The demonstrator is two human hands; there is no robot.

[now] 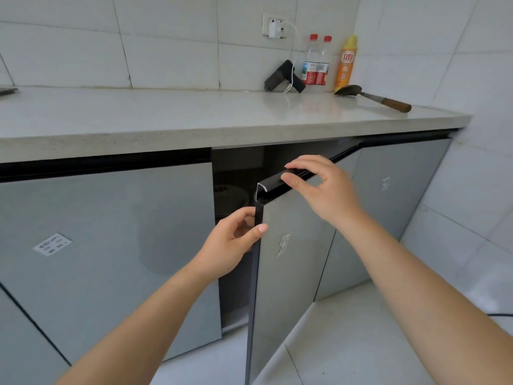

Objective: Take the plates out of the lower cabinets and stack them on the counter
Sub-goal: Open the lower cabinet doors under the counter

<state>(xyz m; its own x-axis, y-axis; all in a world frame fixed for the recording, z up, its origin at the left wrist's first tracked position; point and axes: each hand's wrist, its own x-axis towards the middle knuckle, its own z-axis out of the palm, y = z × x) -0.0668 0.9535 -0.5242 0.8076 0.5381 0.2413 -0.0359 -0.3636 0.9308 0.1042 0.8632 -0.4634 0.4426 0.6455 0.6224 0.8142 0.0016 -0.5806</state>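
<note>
A grey lower cabinet door (291, 273) stands partly open under the pale counter (166, 115). My left hand (233, 240) pinches the door's black side edge, thumb on the front face. My right hand (319, 184) holds the black handle rail (269, 187) along the door's top, fingers curled over it and thumb below. Inside the dark opening, a round dark shape (230, 194) sits on a shelf; I cannot tell what it is. No plate shows plainly.
Shut grey doors flank the opening at left (105, 245) and right (394, 190). At the counter's back right stand two clear bottles (316, 62), an orange bottle (345, 65), a black device on a charger cable (283, 77) and a wooden-handled spatula (372, 97). White tiled floor lies below.
</note>
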